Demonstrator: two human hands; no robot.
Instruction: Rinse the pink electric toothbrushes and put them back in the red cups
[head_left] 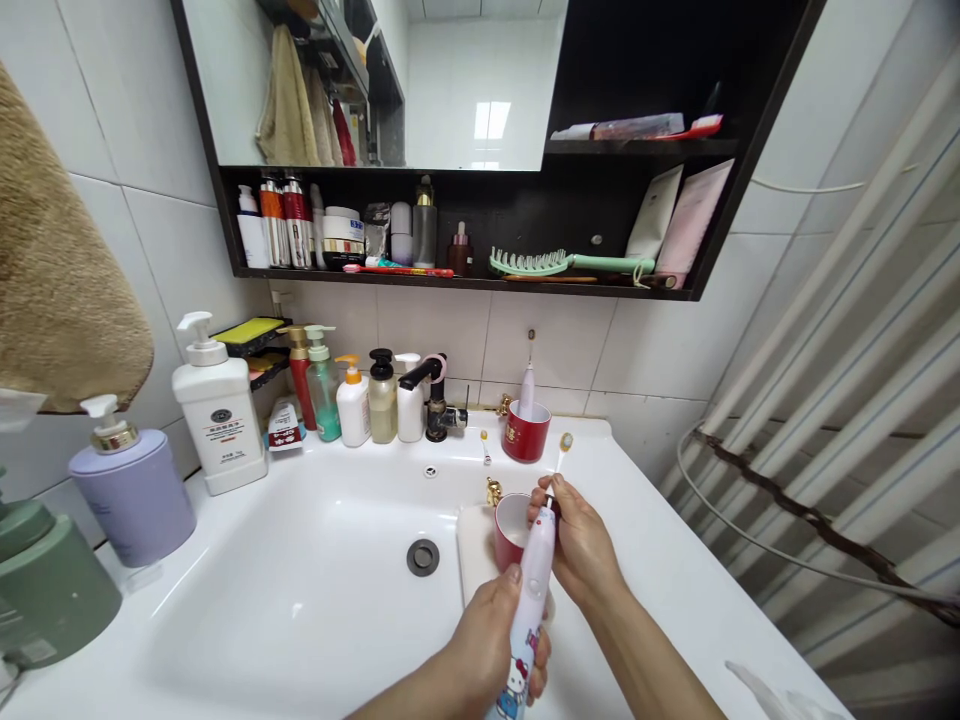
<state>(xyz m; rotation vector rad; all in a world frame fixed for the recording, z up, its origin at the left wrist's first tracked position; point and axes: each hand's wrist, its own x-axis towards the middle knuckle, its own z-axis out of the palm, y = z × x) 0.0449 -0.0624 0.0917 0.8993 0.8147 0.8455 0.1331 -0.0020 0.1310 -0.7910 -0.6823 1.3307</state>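
My left hand [491, 630] is wrapped round the pale pink handle of an electric toothbrush [535, 575] with a cartoon cat print, tilted upward over the right side of the sink. At its top, my right hand [589, 545] pinches a white brush head [565, 442] with yellowish bristles. A dark metal shaft shows between handle and head; I cannot tell whether the head is fully seated. Just behind the handle stands a red cup [507, 552] with a pale inside. Farther back, a second red cup [527, 437] holds another electric toothbrush [528, 392] upright. A small loose brush head [485, 448] lies beside it.
The white sink [300, 590] has a black faucet [435, 400] at its back. Pump bottles line the left and back rim, including a purple one [135, 490]. A dark shelf [420, 282] with a green hairbrush [570, 263] hangs above. White pipes [847, 400] run along the right.
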